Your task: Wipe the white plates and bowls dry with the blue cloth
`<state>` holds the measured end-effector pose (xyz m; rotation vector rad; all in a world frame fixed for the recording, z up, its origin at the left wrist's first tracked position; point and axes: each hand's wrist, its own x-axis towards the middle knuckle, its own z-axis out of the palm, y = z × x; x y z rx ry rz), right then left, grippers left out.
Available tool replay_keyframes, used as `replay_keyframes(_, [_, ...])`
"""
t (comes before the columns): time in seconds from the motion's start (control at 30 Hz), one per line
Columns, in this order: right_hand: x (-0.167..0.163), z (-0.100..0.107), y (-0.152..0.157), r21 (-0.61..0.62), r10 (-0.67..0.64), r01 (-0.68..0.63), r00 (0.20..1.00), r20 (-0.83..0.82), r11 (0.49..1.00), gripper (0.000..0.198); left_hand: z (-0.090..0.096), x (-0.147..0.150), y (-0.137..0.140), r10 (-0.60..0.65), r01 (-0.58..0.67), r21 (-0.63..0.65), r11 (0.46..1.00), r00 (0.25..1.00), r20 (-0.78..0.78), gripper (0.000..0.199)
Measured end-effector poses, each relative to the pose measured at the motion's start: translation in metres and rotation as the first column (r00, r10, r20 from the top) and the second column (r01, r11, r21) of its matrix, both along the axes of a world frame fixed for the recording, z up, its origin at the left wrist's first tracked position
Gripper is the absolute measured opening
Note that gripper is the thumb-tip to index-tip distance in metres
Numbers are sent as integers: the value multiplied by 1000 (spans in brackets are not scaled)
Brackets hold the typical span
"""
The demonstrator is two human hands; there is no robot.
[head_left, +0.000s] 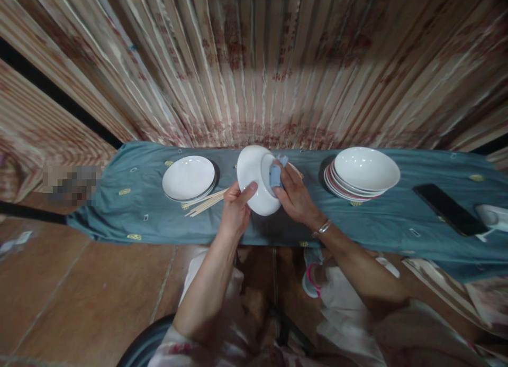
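Observation:
A white bowl (256, 168) is held tilted above the table, its underside and foot ring turned up toward me. My left hand (235, 207) grips its near left edge, the thumb lying across the outer wall. Pinched in my right hand (296, 193) is a light blue cloth (277, 174), pressed against the base of the bowl. Behind this hand a pale rim of some dish peeks out, mostly hidden. Left of my hands lie several light wooden chopsticks (204, 204), beside a small stack of white plates (188, 177).
A stack of white bowls (367, 168), some red-rimmed, stands to the right on the blue-green tablecloth (138, 213). Farther right lie a black phone (448, 208) and a white object (492, 217). A striped curtain (254, 81) hangs behind the table.

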<state>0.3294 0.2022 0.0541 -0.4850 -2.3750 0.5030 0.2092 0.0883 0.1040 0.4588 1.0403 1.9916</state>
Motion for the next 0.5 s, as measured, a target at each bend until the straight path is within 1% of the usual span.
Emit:
replay_keyframes(0.27, [0,-9,-11,-77,11,-12,1000,-13,997,61,1,-7,-3,44,-44,19,999,999,3,44])
replay_keyframes(0.5, [2,-7,-30,-58,35,-36,999,-27,998,60,1,-12,-2,70,-70,24,997,998,-6,48])
